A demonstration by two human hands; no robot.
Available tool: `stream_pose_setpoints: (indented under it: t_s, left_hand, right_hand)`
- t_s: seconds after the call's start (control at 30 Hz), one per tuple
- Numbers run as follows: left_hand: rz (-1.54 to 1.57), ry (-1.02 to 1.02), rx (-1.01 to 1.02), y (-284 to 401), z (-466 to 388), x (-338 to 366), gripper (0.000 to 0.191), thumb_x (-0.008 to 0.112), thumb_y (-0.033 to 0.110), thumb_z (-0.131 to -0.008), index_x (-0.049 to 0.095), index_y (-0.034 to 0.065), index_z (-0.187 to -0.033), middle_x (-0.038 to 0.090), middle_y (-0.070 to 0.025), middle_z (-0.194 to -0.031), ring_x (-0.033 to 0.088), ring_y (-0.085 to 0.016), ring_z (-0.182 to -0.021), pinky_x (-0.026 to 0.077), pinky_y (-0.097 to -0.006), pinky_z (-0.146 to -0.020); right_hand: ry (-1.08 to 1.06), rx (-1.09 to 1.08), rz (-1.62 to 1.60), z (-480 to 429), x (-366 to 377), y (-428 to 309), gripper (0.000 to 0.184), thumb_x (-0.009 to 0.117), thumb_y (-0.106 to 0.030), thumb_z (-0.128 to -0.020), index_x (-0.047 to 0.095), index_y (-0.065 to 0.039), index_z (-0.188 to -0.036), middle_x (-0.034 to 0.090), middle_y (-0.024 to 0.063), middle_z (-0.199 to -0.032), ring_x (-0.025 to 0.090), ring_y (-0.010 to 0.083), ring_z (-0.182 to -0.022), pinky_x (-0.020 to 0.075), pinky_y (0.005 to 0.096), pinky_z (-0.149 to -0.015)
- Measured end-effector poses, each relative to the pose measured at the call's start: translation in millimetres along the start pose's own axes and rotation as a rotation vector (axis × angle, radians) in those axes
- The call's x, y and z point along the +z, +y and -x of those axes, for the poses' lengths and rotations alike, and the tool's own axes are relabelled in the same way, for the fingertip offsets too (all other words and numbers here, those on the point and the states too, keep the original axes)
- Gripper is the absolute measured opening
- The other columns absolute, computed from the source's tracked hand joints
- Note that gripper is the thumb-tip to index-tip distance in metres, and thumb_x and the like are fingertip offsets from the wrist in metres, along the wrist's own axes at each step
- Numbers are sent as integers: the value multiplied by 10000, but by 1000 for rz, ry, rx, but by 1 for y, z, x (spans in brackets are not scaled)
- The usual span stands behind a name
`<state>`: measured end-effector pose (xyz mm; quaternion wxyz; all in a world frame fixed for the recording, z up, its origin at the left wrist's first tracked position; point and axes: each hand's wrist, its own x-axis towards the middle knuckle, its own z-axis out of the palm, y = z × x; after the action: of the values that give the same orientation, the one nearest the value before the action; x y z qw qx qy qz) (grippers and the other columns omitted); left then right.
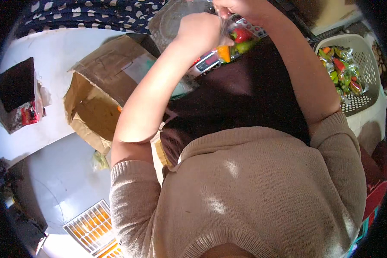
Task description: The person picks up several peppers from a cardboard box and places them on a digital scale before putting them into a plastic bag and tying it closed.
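At the top centre, a clear plastic bag [237, 43] holds a red pepper [242, 34], a yellow piece [223, 53] and a green pepper [243, 47]. It lies over what looks like a digital scale, whose display [208, 62] and button panel [251, 26] show on either side. My left hand [201, 32] is closed on the gathered plastic at the bag's left side. Close by, my right hand [238, 9] pinches the plastic near the top edge of the picture; its fingertips are partly cut off.
To the left, an opened brown paper sack [96, 113] lies on its side beside my left forearm. A dark box [16, 93] stands farther left. At right, a perforated plastic basket [364, 103] holds bagged peppers [342, 69]. A white grille [90, 225] over orange items is at lower left.
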<state>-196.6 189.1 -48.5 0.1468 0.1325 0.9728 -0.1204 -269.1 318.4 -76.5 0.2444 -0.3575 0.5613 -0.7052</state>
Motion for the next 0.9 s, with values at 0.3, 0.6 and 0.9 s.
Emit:
stream_pose_setpoints:
  t_s: [0.3, 0.6, 0.9]
  left_hand:
    - [-45, 38, -41, 10, -2, 7, 508, 651, 531, -749, 626, 44, -889, 655, -160, -772, 653, -327, -767, 526, -407, -643]
    - [1032, 31, 104, -41, 43, -45, 310, 493, 260, -925, 661, 39, -1063, 551, 17, -700, 425, -51, -621, 336, -223, -569]
    - [1809, 577, -176, -11, 57, 89, 825, 707, 138, -750, 209, 142, -1408, 406, -84, -1269, 438, -224, -1129, 391, -377, -971]
  right_hand:
    - [-49, -10, -187, -3, 1, 18, 433, 403, 78, -789, 528, 90, -1204, 636, 140, -1127, 531, 60, -533, 431, 192, -489]
    - [-60, -42, 180, 9, -10, -25, 401, 467, -52, -810, 606, -44, -1186, 667, 53, -873, 516, 80, -567, 433, 216, -533]
    - [-55, -27, 297, 5, -4, -30, 437, 471, -11, -764, 605, -31, -1180, 679, 94, -997, 509, 95, -569, 435, 208, -540]
